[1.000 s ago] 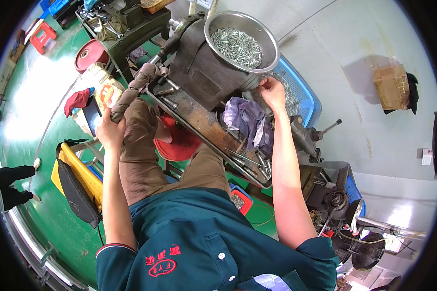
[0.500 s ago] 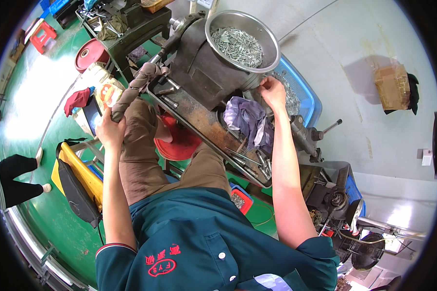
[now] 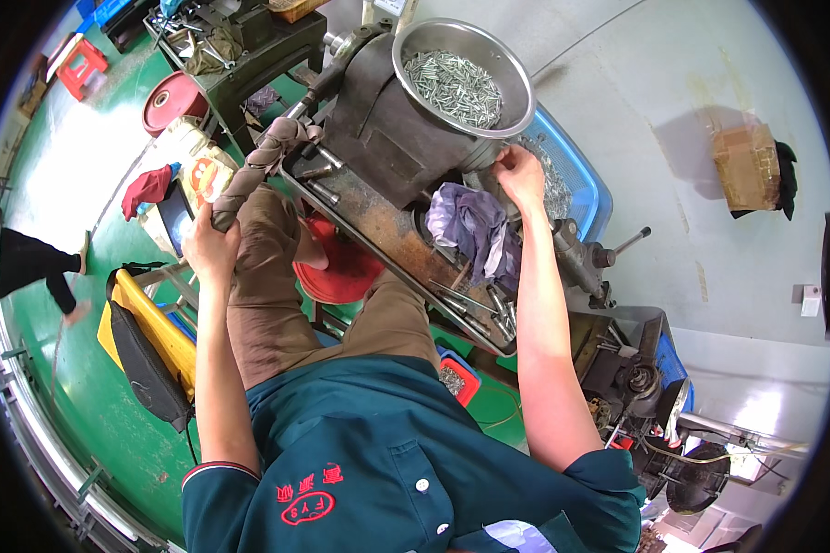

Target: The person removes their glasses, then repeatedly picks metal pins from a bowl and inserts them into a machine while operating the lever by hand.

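Observation:
My left hand (image 3: 210,247) is wrapped round the lower end of a cloth-bound lever (image 3: 260,170) that runs up to the dark machine (image 3: 378,138). At the machine's right side is my right hand (image 3: 518,175), its thumb and fingertips drawn together below the steel bowl's rim; whatever they may pinch is hidden. The steel bowl (image 3: 516,69) sits atop the machine, holding many small metal pins (image 3: 454,88). Just left of my right wrist lies a crumpled purple-grey rag (image 3: 473,226). Behind that hand stands a blue plastic basket (image 3: 592,180) with more small metal pieces.
A metal tray (image 3: 387,244) with loose tools spans the front of the machine. Under it is a red stool (image 3: 337,276). A yellow chair (image 3: 152,323) with a black bag stands at left. Another person's legs (image 3: 41,267) are at the far left. A cardboard box (image 3: 745,168) is at right.
The other person at the far left has stepped, with the legs now spread differently. My hands and the lever look the same.

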The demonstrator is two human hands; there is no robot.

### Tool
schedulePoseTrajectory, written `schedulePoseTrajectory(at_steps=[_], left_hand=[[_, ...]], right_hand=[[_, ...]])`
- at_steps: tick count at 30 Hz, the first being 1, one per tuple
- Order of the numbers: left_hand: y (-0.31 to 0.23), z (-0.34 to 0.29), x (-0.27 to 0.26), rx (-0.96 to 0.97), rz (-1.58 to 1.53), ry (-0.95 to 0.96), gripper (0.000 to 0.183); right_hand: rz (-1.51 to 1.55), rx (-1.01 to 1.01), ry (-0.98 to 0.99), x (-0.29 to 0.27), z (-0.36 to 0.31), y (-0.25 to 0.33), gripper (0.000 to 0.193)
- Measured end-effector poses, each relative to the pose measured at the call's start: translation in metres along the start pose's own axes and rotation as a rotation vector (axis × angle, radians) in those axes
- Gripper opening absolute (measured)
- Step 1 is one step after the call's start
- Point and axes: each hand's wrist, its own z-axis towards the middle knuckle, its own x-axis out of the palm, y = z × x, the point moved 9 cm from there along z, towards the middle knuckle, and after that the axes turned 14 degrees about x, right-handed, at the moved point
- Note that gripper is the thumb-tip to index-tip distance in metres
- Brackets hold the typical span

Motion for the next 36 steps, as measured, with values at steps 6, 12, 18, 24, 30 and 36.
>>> schedulePoseTrajectory(at_steps=[6,12,18,24,30,36], left_hand=[[0.0,-0.0008,-0.0007,0.011,0.004,-0.019,0.026],[-0.0015,0.0,-0.0018,0.008,-0.002,-0.016,0.025],[-0.0018,-0.0002,-0.0024,0.009,-0.008,-0.021,0.024],[0.0001,-0.0005,-0.0001,0.003,0.005,-0.007,0.024],[0.0024,-0.0014,0.0016,-0.009,0.004,0.0,0.024],[0.0037,-0.0019,0.0029,-0.01,0.001,-0.002,0.025]], right_hand=[[-0.022,0.014,0.0,-0.0004,-0.0014,0.0017,0.016],[-0.025,0.012,-0.005,-0.0006,-0.0016,0.0013,0.016],[-0.032,0.02,-0.008,-0.0025,-0.0042,0.0045,0.016],[-0.036,0.012,-0.014,-0.0023,-0.0032,0.0032,0.017],[-0.03,0.002,-0.022,-0.0038,-0.0051,0.0066,0.016],[-0.059,0.011,-0.023,-0.0031,-0.0044,0.0053,0.016]])
